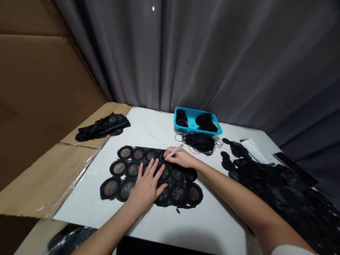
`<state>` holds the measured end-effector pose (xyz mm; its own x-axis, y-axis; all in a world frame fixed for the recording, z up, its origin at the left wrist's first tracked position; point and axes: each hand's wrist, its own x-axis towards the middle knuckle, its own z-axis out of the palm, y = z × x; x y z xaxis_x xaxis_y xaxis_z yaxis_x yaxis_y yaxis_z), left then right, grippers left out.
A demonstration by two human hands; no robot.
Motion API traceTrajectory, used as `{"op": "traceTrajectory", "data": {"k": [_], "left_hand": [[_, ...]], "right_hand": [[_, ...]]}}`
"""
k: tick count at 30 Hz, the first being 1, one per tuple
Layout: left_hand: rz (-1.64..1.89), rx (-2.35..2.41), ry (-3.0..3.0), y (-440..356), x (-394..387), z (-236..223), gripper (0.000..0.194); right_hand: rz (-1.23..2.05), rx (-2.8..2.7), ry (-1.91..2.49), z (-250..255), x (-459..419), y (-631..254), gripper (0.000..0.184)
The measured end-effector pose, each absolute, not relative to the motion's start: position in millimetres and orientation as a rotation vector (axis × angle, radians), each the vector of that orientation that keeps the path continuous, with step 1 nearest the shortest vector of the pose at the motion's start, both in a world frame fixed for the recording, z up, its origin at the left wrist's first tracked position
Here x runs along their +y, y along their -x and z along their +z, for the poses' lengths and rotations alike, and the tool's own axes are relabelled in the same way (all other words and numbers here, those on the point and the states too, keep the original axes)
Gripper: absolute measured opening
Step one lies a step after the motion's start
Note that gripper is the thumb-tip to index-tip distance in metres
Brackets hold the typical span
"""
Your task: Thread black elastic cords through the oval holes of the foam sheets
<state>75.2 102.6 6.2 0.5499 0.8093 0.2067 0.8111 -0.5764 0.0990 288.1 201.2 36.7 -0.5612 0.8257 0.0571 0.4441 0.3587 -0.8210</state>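
A flat black rubbery sheet [170, 191] with rows of thin round membranes lies on the white table. My left hand [148, 184] rests on its middle with fingers spread, palm down. Near the sheet's far edge, my right hand [178, 156] is closed round a slim white pen-like tool [175, 150]. The tool's tip points down at one of the rings in the back row; the exact contact is hidden by the fingers. Parts of the sheet under both hands cannot be seen.
Behind the sheet stands a blue plastic basket [198, 112] holding black pieces, with a tangle of thin black rings [200, 142] before it. Black sheets [281, 198] are heaped at right. A folded black sheet [103, 126] lies on cardboard [79, 159] at left.
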Motion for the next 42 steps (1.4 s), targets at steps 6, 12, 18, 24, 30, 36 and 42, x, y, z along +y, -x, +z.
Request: {"op": "traceTrajectory", "data": {"k": [6,12,18,24,30,36,42], "left_hand": [[-0.375,-1.44,2.759,-74.6,102.3,6.2,0.058],[-0.354,-1.45,2.766,-75.1,101.4,7.3,0.058],[-0.388,-1.445,2.772,-74.4,101.7,7.0,0.057],[-0.407,-1.494,2.734,-76.2,101.5,4.3,0.061],[-0.446,-1.486,2.75,-72.2,101.4,2.6,0.062],[-0.476,-1.51,2.648,-42.7,109.4,3.7,0.056],[-0.399,-1.534,2.613,-35.2,106.0,4.3,0.052]], "right_hand": [[1.082,-2.207,1.114,41.1,203.2,-286.5,0.005],[1.091,-2.215,1.111,43.7,204.9,-286.8,0.005],[0.961,-2.312,1.024,40.1,199.8,-282.7,0.008],[0.638,-2.38,1.11,34.1,197.0,-280.3,0.015],[0.493,-2.018,1.346,50.9,241.1,-301.3,0.02],[0.863,-2.178,1.034,45.2,225.0,-256.1,0.009],[1.135,-2.22,0.926,35.1,217.1,-237.1,0.007]]}}
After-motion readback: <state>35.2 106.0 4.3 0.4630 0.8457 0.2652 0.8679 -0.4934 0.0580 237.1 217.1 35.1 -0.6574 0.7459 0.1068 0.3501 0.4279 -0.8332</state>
